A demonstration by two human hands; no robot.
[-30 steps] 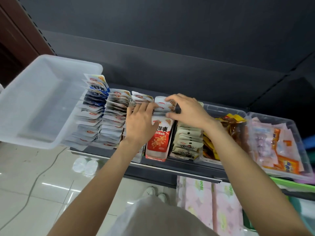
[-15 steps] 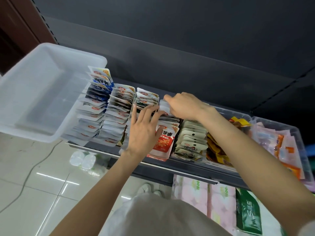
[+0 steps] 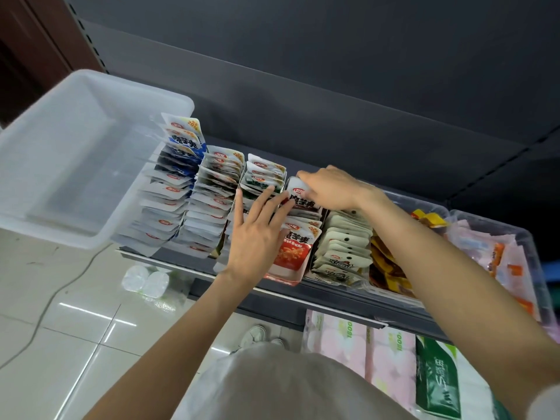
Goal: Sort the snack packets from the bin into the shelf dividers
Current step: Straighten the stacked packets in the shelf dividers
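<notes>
Rows of snack packets stand in clear dividers on a dark shelf (image 3: 333,301). My right hand (image 3: 330,186) pinches the top of a white and dark packet (image 3: 301,201) at the back of the red-packet row. My left hand (image 3: 257,234) lies flat with straight fingers against the left side of that row, touching the packets. A red packet (image 3: 292,253) fronts the row. The translucent white bin (image 3: 69,165) sits at the shelf's left end and looks bare inside.
Blue-white packets (image 3: 181,140) and grey rows fill the left dividers. Beige packets (image 3: 345,247), yellow-brown snacks (image 3: 388,268) and a clear tub of pink packs (image 3: 500,256) lie to the right. Tissue packs (image 3: 391,359) sit below; tiled floor is at the left.
My right hand moved back along the red-packet row and now pinches a packet at its rear. My left hand slid forward and spread flat beside the row.
</notes>
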